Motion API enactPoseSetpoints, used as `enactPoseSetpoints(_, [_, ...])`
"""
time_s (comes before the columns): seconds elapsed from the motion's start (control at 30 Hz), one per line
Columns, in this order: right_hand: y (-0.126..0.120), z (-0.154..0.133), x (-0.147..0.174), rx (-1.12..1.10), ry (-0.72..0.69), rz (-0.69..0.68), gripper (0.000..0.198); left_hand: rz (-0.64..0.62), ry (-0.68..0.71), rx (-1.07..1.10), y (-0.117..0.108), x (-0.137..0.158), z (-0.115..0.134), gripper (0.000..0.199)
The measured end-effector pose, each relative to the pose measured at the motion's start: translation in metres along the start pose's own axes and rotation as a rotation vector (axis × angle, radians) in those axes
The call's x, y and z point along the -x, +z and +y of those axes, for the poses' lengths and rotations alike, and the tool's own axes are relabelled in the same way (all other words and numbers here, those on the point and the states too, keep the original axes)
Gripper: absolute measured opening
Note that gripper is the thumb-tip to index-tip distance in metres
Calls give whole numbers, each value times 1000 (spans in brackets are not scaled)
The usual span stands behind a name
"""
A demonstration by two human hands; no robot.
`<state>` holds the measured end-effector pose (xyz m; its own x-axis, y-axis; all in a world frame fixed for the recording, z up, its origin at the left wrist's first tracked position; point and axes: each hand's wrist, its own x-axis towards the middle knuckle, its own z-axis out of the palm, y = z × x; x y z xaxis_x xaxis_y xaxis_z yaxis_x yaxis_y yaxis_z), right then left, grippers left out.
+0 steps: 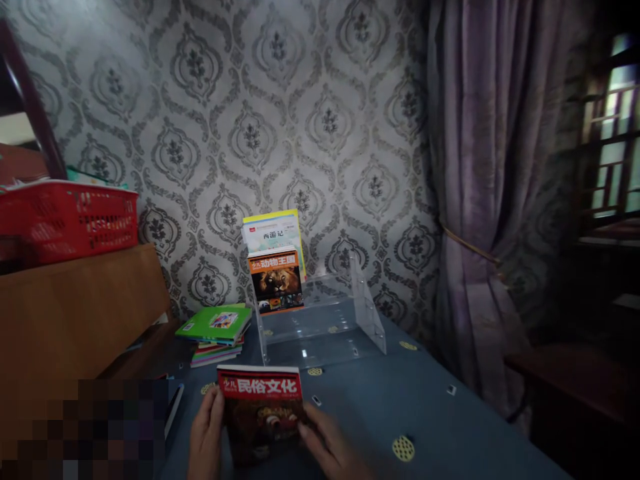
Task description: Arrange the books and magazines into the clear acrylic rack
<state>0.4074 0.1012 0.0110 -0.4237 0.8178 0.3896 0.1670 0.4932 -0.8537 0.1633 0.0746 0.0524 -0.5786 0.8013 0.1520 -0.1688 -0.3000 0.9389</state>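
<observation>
A book with a red band and white title over a dark cover [263, 420] is held upright between my two hands, its front toward me. My left hand [206, 433] grips its left edge, thumb on the cover side. On the right edge, my right hand [327, 440] closes with its fingers at the cover. Beyond it stands a clear tiered rack [310, 350]. On the rack's left side rests an orange book with a lion cover [276, 283], and behind that a pale book with a yellow border [273, 233].
Left of the rack is a stack of books topped by a green one [215, 323]. A red plastic basket [107, 220] sits on a wooden cabinet [75, 307]. The dark blue tablecloth [360, 413] has pineapple prints. A tied curtain [485, 200] hangs at right.
</observation>
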Motion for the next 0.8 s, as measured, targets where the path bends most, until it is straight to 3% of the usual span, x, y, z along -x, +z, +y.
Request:
enactPoseSetpoints(0.17, [1, -8, -5, -17, 7, 41, 53, -95, 59, -280, -34, -3, -4, 39])
enactPoseSetpoints(0.3, [4, -16, -18, -14, 5, 49, 52, -85, 107, -458, -39, -4, -4, 52])
enactPoseSetpoints(0.5, [-1, -29, -38, -65, -75, 13, 48, -183, 172, -575, -17, -10, 7, 65])
enactPoseSetpoints(0.63, [-11, -27, -59, -25, -134, 104, 46, -224, 230, -480, 7, -22, 21, 38])
enactPoseSetpoints(0.8, [-41, -35, -101, 118, -214, 190, 40, -269, 272, -316, 57, -49, 53, 6])
